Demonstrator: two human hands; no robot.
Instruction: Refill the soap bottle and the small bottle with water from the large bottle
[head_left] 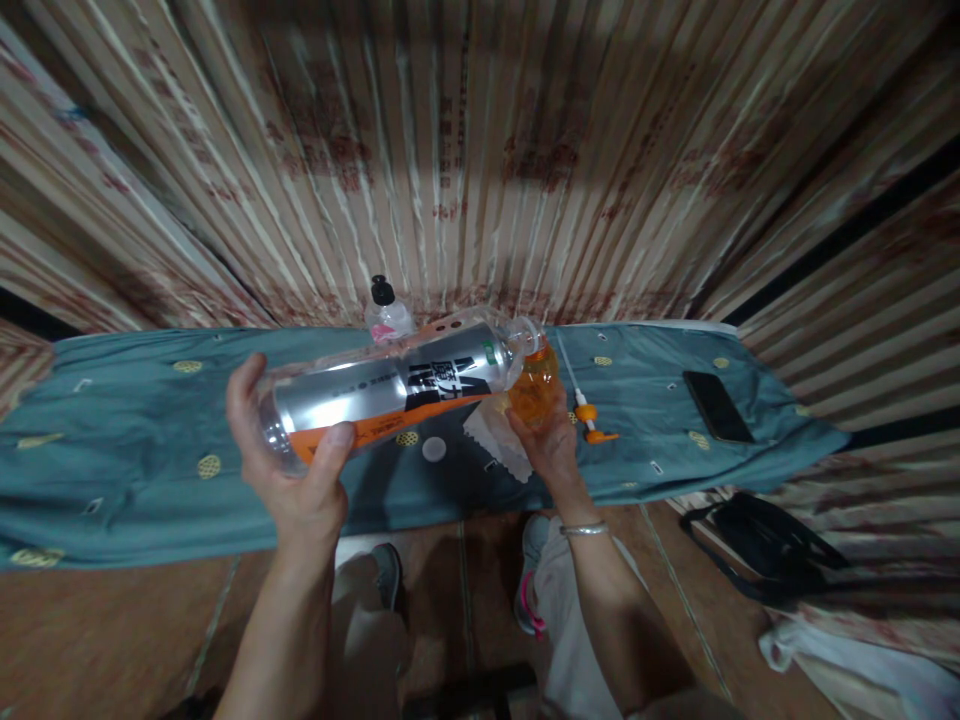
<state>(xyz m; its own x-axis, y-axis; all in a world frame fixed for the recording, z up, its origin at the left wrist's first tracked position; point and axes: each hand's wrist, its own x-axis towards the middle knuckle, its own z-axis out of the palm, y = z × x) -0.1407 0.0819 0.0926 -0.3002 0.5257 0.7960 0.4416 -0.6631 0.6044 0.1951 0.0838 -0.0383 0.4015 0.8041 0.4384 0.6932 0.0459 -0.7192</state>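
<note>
My left hand (296, 470) is wrapped round the base of a large clear plastic bottle (382, 385) with a silver, black and orange label. The bottle is tilted, its neck to the right. In my right hand (551, 440) is a smaller bottle (534, 385) of orange liquid, its opening up against the big bottle's mouth. Just right of that hand lies an orange pump top (587, 420) with a long pale tube. A crumpled white tissue (499, 440) is below the bottles, and a small round white cap (433, 449) lies to its left.
A bottle with a black top (388, 312) stands at the table's back edge. A dark phone (718, 405) lies at the right on the teal cloth (150, 430). Patterned curtains hang behind; a black bag (772, 545) is at the lower right.
</note>
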